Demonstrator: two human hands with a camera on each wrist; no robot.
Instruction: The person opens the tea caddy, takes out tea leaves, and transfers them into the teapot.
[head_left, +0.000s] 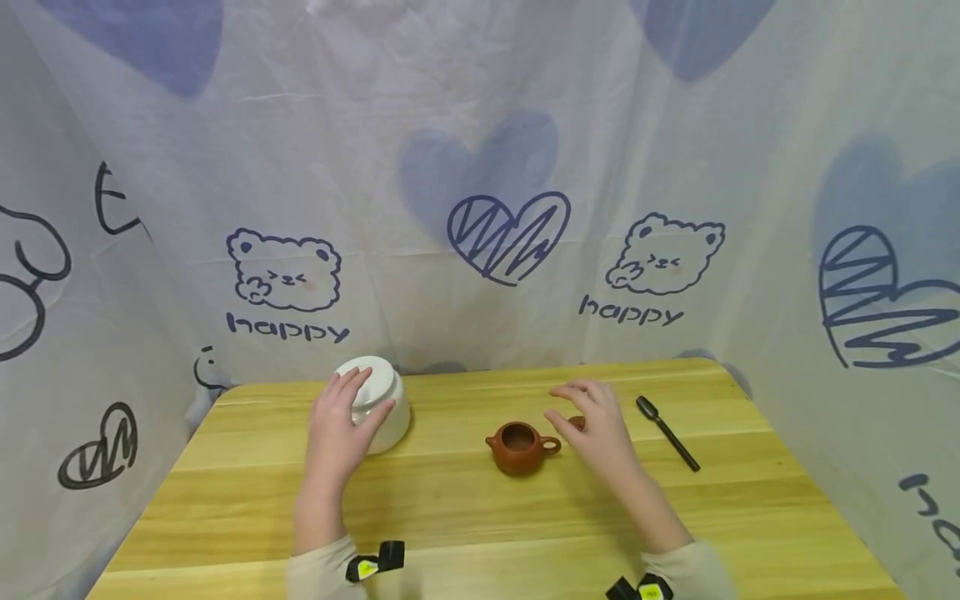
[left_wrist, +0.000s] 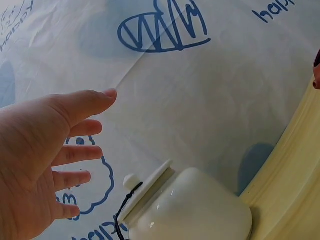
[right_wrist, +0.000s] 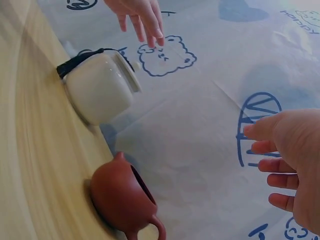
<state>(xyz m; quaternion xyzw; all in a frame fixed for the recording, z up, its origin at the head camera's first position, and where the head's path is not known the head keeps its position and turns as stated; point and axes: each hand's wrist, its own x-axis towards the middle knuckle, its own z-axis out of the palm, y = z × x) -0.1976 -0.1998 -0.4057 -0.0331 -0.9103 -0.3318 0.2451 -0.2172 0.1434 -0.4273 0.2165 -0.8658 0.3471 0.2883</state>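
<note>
My left hand hovers above the white lidded jar, fingers spread and holding nothing. In the left wrist view the jar shows its knobbed lid on top and a dark cord by the knob. To the right, my right hand is raised behind the handle side of a reddish-brown clay teapot, its fingers apart and gripping nothing. The teapot stands lidless, spout toward the jar. A small reddish-brown piece shows partly behind the right hand; its lower part is hidden.
A dark tea scoop lies on the wooden table, right of the right hand. A black tassel hangs by the jar in the right wrist view. Printed cloth rises behind the table and along both sides.
</note>
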